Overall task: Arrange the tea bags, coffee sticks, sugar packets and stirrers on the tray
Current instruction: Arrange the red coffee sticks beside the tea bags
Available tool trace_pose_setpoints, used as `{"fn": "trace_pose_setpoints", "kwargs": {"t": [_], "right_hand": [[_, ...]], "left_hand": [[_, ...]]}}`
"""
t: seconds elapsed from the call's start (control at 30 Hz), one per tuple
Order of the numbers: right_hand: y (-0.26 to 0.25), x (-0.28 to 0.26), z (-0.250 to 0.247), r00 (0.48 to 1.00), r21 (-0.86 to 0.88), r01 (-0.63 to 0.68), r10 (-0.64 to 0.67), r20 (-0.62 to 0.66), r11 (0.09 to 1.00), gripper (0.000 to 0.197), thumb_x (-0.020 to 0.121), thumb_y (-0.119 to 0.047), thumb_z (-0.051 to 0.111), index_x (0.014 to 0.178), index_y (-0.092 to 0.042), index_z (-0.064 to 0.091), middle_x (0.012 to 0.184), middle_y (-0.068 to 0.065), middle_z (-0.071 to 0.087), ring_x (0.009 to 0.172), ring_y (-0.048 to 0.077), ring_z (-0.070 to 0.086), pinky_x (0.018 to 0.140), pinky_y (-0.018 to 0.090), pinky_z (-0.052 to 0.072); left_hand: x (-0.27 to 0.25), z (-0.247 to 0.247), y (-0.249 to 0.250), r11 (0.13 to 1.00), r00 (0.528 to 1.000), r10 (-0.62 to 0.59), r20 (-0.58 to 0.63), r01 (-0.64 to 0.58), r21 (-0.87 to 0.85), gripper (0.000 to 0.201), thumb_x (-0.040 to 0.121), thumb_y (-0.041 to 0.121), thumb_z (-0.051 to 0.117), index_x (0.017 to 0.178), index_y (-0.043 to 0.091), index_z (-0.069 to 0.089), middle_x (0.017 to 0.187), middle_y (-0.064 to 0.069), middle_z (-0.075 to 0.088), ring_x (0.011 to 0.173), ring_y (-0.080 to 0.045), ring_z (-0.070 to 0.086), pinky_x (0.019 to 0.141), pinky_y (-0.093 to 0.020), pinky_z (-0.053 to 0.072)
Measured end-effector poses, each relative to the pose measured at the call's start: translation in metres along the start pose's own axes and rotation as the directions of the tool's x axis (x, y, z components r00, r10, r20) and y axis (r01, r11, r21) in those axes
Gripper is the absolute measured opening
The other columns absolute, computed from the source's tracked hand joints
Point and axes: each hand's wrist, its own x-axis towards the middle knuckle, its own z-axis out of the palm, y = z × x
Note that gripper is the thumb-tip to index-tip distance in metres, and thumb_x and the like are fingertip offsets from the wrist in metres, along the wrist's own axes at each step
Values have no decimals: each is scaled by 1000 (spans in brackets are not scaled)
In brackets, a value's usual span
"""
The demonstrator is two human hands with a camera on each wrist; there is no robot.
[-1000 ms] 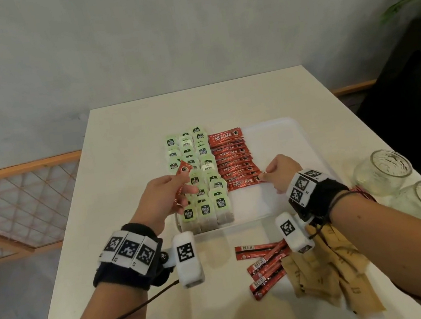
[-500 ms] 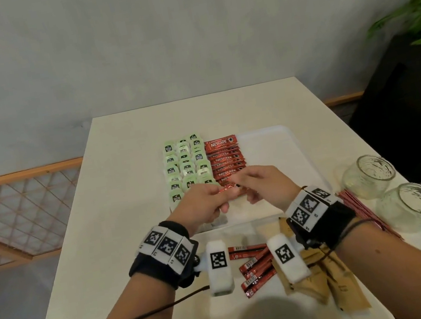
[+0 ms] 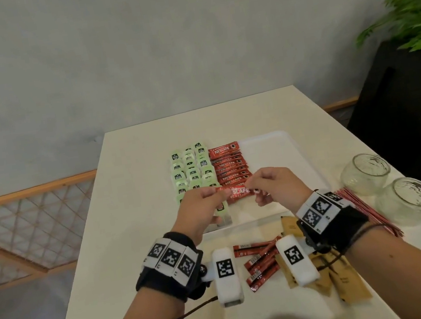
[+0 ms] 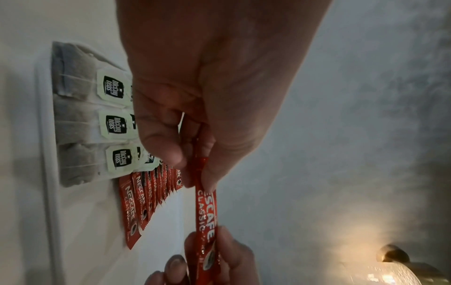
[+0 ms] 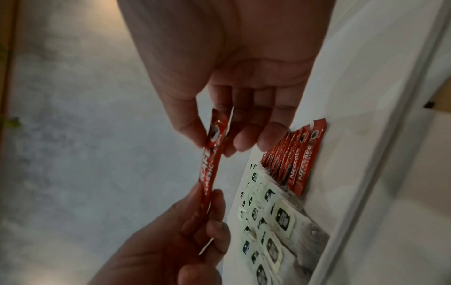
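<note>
Red Nescafé coffee stick (image 3: 239,191) hangs level above the tray's (image 3: 271,149) near end, left hand (image 3: 203,207) and right hand (image 3: 277,187) each pinching one tip (probably squaring it with the laid row (image 3: 228,166)).

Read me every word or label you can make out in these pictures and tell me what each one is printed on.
"NESCAFE CLASSIC": on the red coffee stick held at its ends by the left hand and the right hand, and on the coffee sticks laid on the tray.
"McCoy teas": on the tea bags' green tags.
Sugar packets and loose sticks: print too small to read.
</note>
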Motion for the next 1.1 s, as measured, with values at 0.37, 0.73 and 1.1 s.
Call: {"fn": "trace_pose_setpoints", "kwargs": {"t": [0.37,0.73,1.1], "right_hand": [[-3,4,-12,993,-121,-99,105,45,988,23,78,-21,79,92,-4,71,67,4,67,53,12,55,58,24,52],[19,36,-41,972,-364,-226,185,-143,904,13,94,-14,59,98,-9,70,85,4,67,67,16,57,63,27,52],[52,63,-21,932,-525,-344,215,-293,779,13,87,-17,68,81,-21,57,84,0,60,70,15,55,68,28,47]], "left_hand": [[-4,12,-7,1000,999,-16,-40,16,14,13,93,19,67,92,6,70,69,0,55,60,-10,52,47,-17,48],[17,-18,1,1000,997,2,-73,-2,-2,15,94,16,61,101,14,74,80,5,68,64,-8,52,55,-20,49],[39,-26,-5,999,995,-31,-99,28,-29,18,94,23,62,102,11,73,81,3,69,64,-9,54,58,-22,47]]}}
